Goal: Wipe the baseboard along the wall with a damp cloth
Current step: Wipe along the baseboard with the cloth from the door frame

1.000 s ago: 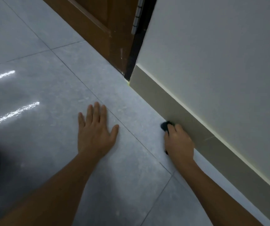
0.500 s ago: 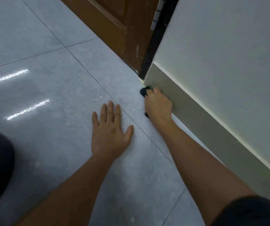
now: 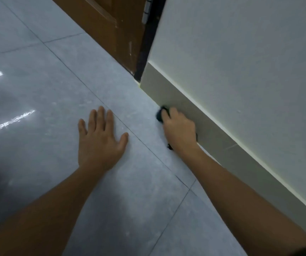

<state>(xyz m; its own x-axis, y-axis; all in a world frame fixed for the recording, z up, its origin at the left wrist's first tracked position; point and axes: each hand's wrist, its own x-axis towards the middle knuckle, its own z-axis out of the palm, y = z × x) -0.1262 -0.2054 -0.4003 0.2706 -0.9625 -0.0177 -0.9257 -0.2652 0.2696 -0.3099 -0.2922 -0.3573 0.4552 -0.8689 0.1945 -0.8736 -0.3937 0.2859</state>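
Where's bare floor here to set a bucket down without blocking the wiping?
Bare tile floor lies left of the flat left hand, and ahead toward the wooden door. It is tight by the baseboard, where the right hand presses the dark cloth.

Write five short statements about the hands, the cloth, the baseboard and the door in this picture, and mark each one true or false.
1. The right hand presses a dark cloth against the baseboard. True.
2. The left hand holds a second cloth. False: it lies flat and open on the tiled floor, holding nothing.
3. The cloth is white. False: the part that shows past the fingertips is dark.
4. A brown wooden door stands beyond the far end of the baseboard. True.
5. The right hand is at the very end of the baseboard, touching the door frame. False: a stretch of bare baseboard lies between the hand and that end.
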